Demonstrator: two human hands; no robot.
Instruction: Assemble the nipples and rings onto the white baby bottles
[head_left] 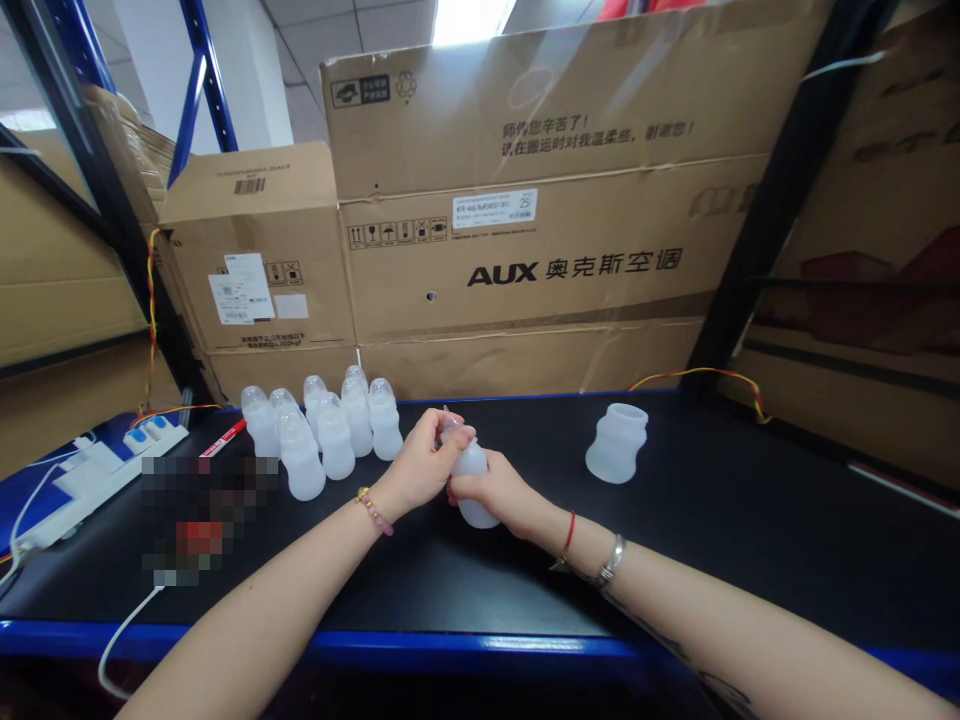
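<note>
Tilted over the middle of the black table is a frosted white baby bottle (478, 514). My right hand (511, 492) wraps round its body from the right. At the bottle's top end, my left hand (424, 462) is closed, its fingers and thumb gripping a clear cap (448, 424). The fingers cover much of the cap and neck, so how the two fit together is partly hidden. To the left stand several frosted baby bottles (301, 462) with clear domed caps, grouped upright. Apart on the right is one open frosted bottle body (616, 448) without a cap.
A white power strip (105, 490) with plugs and cables lies at the left, near a red marker (223, 438) and a pixelated patch. Large cardboard sheets (570, 230) form a wall behind the table (720, 540). A yellow-red wire (720, 372) runs along the back right.
</note>
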